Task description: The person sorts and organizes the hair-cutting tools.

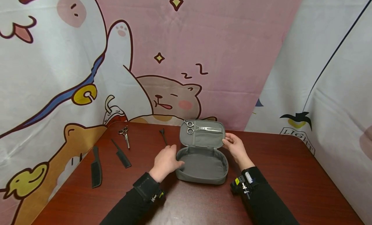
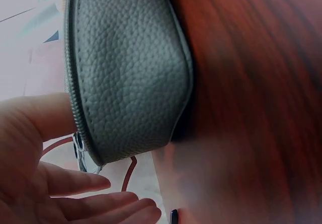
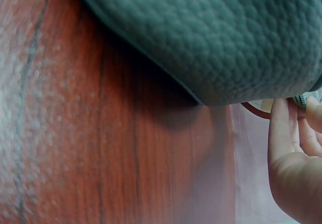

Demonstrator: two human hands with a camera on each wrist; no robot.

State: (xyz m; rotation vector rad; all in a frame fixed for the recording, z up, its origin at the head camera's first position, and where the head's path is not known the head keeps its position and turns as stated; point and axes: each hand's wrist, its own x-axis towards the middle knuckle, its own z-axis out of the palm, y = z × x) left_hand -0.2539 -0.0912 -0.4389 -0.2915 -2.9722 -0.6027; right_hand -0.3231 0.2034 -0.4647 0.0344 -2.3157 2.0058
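Note:
A grey zip case (image 1: 201, 179) of pebbled leather stands on the table with its lid (image 1: 203, 141) raised. Metal scissors (image 1: 209, 129) sit across the inside of the lid, their finger rings to the left. My right hand (image 1: 236, 149) pinches the lid's right edge between thumb and fingers. At the left side of the case, my left hand (image 1: 165, 162) has its thumb over the rim. In the left wrist view its other fingers (image 2: 100, 204) stretch loosely outside the wall. The right wrist view shows the right fingers (image 3: 282, 128) beyond the case's corner.
Left on the brown table (image 1: 197, 205) lie a wide black comb (image 1: 96, 170), a narrower black comb (image 1: 123, 158) and another pair of scissors (image 1: 125, 136). A slim black clip (image 1: 163, 136) lies behind my left hand. A printed cloth (image 1: 226, 57) hangs behind the table.

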